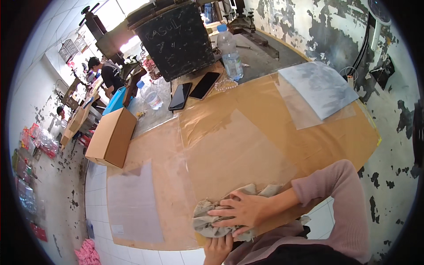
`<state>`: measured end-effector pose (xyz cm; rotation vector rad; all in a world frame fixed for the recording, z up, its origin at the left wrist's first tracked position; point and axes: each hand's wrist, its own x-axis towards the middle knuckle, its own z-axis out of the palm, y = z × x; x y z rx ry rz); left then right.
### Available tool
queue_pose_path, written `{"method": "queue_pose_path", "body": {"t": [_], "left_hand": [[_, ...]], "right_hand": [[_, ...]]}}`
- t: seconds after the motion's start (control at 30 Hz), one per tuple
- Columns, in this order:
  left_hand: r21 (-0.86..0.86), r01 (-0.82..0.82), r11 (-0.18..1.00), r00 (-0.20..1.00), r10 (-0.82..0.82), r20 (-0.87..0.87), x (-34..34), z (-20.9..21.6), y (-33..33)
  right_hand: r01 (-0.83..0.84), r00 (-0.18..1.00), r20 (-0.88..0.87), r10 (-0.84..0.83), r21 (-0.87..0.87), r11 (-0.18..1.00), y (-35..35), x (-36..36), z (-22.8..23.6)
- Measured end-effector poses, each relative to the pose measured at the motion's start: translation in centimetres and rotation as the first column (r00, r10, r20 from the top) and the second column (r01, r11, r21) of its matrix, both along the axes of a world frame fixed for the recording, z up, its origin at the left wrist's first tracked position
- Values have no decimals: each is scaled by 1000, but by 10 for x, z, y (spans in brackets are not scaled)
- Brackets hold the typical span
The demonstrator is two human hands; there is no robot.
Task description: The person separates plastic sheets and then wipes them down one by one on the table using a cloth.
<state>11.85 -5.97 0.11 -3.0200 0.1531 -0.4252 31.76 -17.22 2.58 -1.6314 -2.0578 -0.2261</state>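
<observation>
A crumpled grey-green cloth [205, 219] lies bunched at the table's near edge. My right hand [245, 210] presses down on it from the right, fingers spread and slightly bent into its folds. Just below, my left hand [216, 251] rests its extended fingers at the table edge, beside the lower rim of the cloth. Its palm and thumb are mostly hidden. Beyond the cloth, a translucent sheet [236, 148] lies flat on the brown-covered table [170, 194].
A pale plastic sheet [134, 203] lies at left, near a cardboard box [112, 137]. Two phones, a black phone [180, 96] and a darker one [204, 86], sit by water bottles [232, 57]. Blue-grey sheets [318, 88] lie far right. A person [108, 75] stands far left.
</observation>
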Motion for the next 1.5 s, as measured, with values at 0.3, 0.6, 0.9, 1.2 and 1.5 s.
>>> {"method": "queue_pose_path", "body": {"t": [0.3, 0.6, 0.9, 1.2, 1.5], "left_hand": [[-166, 13, 986, 968, 29, 249, 27, 18, 2], [61, -101, 993, 941, 75, 329, 30, -18, 2], [75, -153, 985, 946, 125, 298, 9, -33, 3], [-88, -88, 992, 971, 105, 216, 23, -4, 2], [-343, 189, 920, 973, -127, 193, 51, 106, 95]], "right_hand": [[407, 907, 113, -405, 4, 913, -21, 111, -15], [815, 546, -196, -815, -103, 570, -21, 183, 25], [-173, 984, 55, 171, 40, 984, 43, 14, -10], [603, 794, 33, -607, 83, 793, 124, 176, -6], [402, 862, -342, -376, 7, 916, 120, 100, 67]]}}
